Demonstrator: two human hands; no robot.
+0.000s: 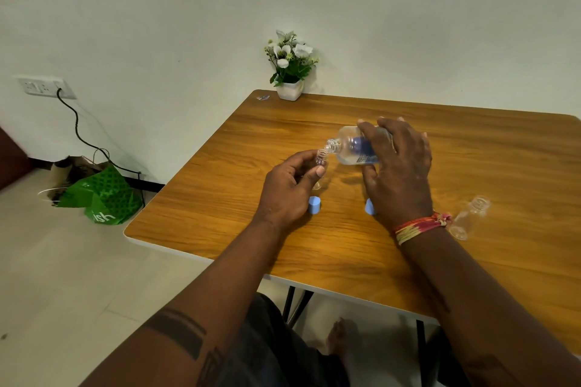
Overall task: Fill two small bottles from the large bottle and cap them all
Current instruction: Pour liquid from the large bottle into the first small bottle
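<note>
My right hand (397, 166) grips the large clear bottle (349, 148) with a blue label, tipped on its side with its open mouth pointing left. That mouth touches the open neck of a small clear bottle (321, 160), which my left hand (287, 188) holds upright just above the wooden table (220, 204). A second small clear bottle (470, 217) stands uncapped at the right, beside my right wrist. One blue cap (314, 205) sits on the table under my left hand. Another blue cap (370, 207) is partly hidden behind my right hand.
A white pot of artificial flowers (290, 72) stands at the table's far edge against the wall. On the floor to the left lie a green bag (103, 198) and a black cable running to a wall socket (45, 86).
</note>
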